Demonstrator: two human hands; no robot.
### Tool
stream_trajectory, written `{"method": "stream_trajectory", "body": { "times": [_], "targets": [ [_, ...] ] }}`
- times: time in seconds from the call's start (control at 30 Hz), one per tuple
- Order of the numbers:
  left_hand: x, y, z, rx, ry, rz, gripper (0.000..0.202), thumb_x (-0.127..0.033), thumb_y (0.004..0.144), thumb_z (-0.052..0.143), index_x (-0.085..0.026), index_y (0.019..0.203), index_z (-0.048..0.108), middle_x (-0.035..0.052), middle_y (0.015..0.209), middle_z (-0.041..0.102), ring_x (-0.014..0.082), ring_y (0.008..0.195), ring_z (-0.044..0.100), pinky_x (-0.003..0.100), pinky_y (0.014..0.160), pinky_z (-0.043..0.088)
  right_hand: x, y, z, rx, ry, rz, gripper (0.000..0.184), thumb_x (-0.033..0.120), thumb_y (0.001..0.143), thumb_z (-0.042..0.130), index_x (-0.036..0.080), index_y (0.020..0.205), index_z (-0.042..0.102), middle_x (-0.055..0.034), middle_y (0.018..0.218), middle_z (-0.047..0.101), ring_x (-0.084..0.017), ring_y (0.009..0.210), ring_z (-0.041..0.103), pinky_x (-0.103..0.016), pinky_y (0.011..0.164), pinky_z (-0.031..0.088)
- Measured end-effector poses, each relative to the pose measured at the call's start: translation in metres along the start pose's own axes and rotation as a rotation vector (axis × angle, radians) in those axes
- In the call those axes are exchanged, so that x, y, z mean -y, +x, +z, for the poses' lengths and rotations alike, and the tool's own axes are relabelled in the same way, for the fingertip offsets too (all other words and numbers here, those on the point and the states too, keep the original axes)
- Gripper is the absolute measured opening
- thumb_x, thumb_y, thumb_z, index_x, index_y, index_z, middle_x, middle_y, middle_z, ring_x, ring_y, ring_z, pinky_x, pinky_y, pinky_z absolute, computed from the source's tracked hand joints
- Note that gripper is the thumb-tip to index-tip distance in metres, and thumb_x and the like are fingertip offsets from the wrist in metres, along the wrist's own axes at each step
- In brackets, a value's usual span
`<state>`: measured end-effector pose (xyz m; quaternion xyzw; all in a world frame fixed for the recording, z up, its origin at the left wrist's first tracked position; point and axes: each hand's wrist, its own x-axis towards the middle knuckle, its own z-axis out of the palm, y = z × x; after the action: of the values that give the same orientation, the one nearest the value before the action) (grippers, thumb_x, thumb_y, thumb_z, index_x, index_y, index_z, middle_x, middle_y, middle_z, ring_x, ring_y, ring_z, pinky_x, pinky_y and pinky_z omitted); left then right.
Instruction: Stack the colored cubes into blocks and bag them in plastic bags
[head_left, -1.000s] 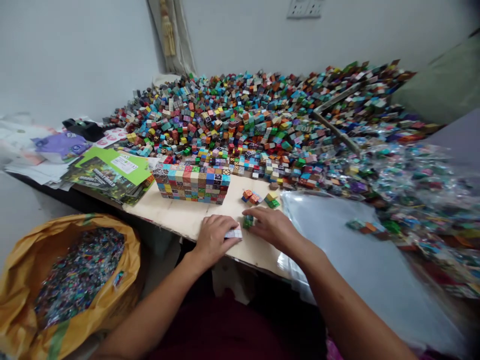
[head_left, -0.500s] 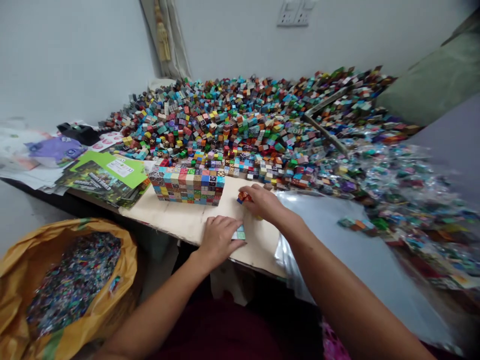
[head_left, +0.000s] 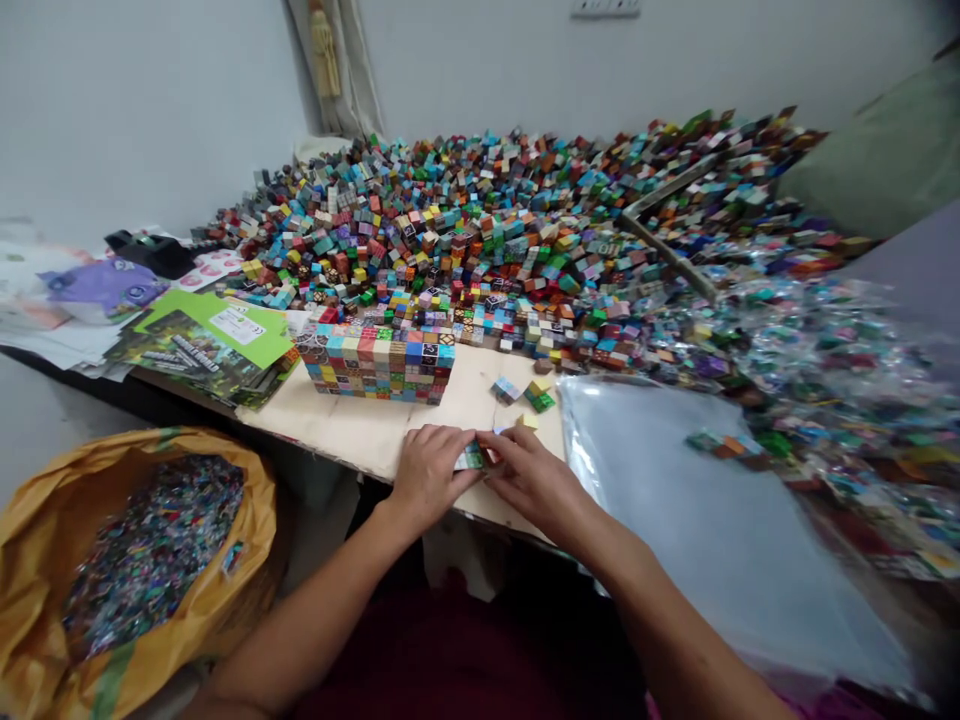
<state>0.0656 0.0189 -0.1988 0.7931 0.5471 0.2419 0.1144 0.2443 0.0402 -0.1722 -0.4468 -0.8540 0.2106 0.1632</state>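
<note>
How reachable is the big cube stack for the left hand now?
Probably yes: the left hand is close to the big cube stack, with just board between them. It would likely need to release the small cubes first.

The held cubes point(head_left: 469, 458) show pale mint and green. The block wall point(head_left: 375, 370) is a patchwork of red, yellow, blue, cream and black squares. The desk point(head_left: 345, 428) is pale beige, the sack point(head_left: 34, 560) orange-yellow with a green stripe, the pouch point(head_left: 103, 289) purple, the tape dispenser point(head_left: 163, 260) black.
</note>
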Motion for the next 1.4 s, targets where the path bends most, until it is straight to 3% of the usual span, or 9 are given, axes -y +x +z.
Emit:
{"method": "stream_trajectory", "body": {
  "times": [0.13,0.27,0.4,0.57,0.7,0.97,1.1,1.27,1.4],
  "targets": [
    [0.001,-0.001,-0.002,-0.011,-0.005,0.012,0.042,-0.04,0.082,0.065,-0.023,0.119,0.055,0.0052,0.111,0.064,0.0243,0.101,0.053,0.038,0.082,0.039,-0.006,0.001,-0.007,0.004,0.031,0.004,0.031,0.019,0.089,0.047,0.021,0.118,0.056,-0.0074,0.097,0.056,-0.02,0.085,0.06,-0.032,0.073,0.05],
    [0.002,0.0,-0.001,-0.004,0.004,0.022,0.044,-0.041,0.08,0.067,-0.022,0.119,0.055,0.0051,0.111,0.064,0.0242,0.101,0.054,0.037,0.082,0.04,-0.016,0.008,-0.011,-0.069,-0.06,-0.017,0.033,0.022,0.083,0.059,0.022,0.116,0.059,-0.0084,0.101,0.057,-0.023,0.092,0.058,-0.035,0.078,0.049],
    [0.003,0.0,0.0,-0.002,0.031,0.014,0.045,-0.041,0.08,0.066,-0.022,0.119,0.056,0.0061,0.111,0.064,0.0244,0.1,0.054,0.038,0.081,0.04,-0.019,0.012,-0.007,0.014,-0.047,0.023,0.031,0.022,0.079,0.066,0.02,0.109,0.061,-0.0081,0.101,0.054,-0.019,0.082,0.059,-0.031,0.069,0.051],
    [0.001,-0.002,-0.004,-0.009,0.074,0.01,0.049,-0.044,0.081,0.066,-0.023,0.123,0.054,0.0057,0.116,0.064,0.0247,0.105,0.053,0.04,0.085,0.039,-0.021,0.003,-0.013,-0.001,0.122,0.018,0.035,0.023,0.081,0.062,0.022,0.116,0.058,-0.0065,0.102,0.053,-0.015,0.072,0.059,-0.03,0.068,0.051],
    [-0.006,-0.001,-0.006,-0.018,0.095,0.05,0.053,-0.046,0.079,0.067,-0.026,0.126,0.052,0.0046,0.122,0.062,0.0249,0.109,0.051,0.041,0.089,0.036,-0.03,0.0,-0.019,-0.019,0.143,0.103,0.04,0.018,0.08,0.06,0.02,0.119,0.056,-0.0066,0.101,0.054,-0.015,0.07,0.059,-0.031,0.069,0.05],
    [-0.006,0.002,-0.003,-0.011,0.062,0.079,0.036,-0.039,0.086,0.06,-0.023,0.118,0.058,0.0058,0.117,0.065,0.0224,0.104,0.056,0.038,0.083,0.038,-0.024,0.004,-0.008,0.087,0.159,0.16,0.031,0.012,0.073,0.059,0.018,0.103,0.057,-0.0032,0.087,0.061,-0.016,0.071,0.058,-0.027,0.064,0.046],
    [-0.005,0.001,-0.005,0.012,0.058,0.085,0.035,-0.037,0.086,0.06,-0.023,0.118,0.057,0.0055,0.117,0.065,0.0225,0.104,0.057,0.039,0.083,0.039,-0.032,0.001,-0.014,0.102,0.275,0.157,0.038,0.019,0.076,0.06,0.019,0.113,0.055,-0.0029,0.087,0.061,-0.015,0.067,0.058,-0.026,0.061,0.047],
    [-0.003,-0.001,-0.009,-0.031,0.047,0.072,0.045,-0.043,0.083,0.063,-0.024,0.123,0.054,0.0059,0.122,0.062,0.0246,0.109,0.054,0.042,0.089,0.038,-0.058,0.008,-0.032,-0.12,0.009,0.23,0.038,0.027,0.081,0.059,0.02,0.119,0.059,-0.0067,0.099,0.061,-0.016,0.069,0.058,-0.029,0.067,0.047],
    [0.007,-0.01,-0.013,-0.069,0.022,0.009,0.054,-0.047,0.08,0.065,-0.024,0.128,0.051,0.008,0.126,0.059,0.0263,0.113,0.052,0.041,0.09,0.039,-0.065,0.018,-0.034,-0.018,-0.18,0.28,0.04,0.024,0.078,0.063,0.021,0.118,0.061,-0.0075,0.107,0.06,-0.019,0.076,0.061,-0.028,0.066,0.046]
  ]
}}
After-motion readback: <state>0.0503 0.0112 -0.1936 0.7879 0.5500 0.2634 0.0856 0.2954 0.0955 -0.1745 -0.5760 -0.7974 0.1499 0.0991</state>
